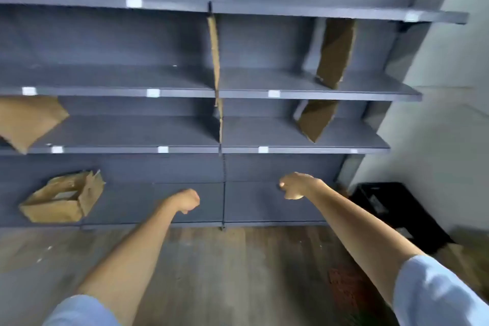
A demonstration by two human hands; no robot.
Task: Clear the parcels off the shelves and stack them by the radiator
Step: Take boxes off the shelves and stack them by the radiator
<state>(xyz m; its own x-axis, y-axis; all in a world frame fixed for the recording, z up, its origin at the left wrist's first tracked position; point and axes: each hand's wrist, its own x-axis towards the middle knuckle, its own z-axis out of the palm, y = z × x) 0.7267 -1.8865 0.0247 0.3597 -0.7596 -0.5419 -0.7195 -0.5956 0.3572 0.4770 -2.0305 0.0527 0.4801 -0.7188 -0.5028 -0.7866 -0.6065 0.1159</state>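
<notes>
Grey shelves (182, 92) hold brown cardboard pieces; torn open box (62, 197) on bottom shelf, left. Tilted cardboard slabs (334, 53) upper right.

Floor (238, 259): grey-brown wood planks
Wall (449, 114): pale, plain, on the right
Corner: black crate (391, 209) on floor

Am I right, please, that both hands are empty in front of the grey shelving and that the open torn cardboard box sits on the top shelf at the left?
Not quite: the head view shows the open torn cardboard box on the bottom shelf at the left. Both hands, left hand and right hand, are indeed empty.
</notes>
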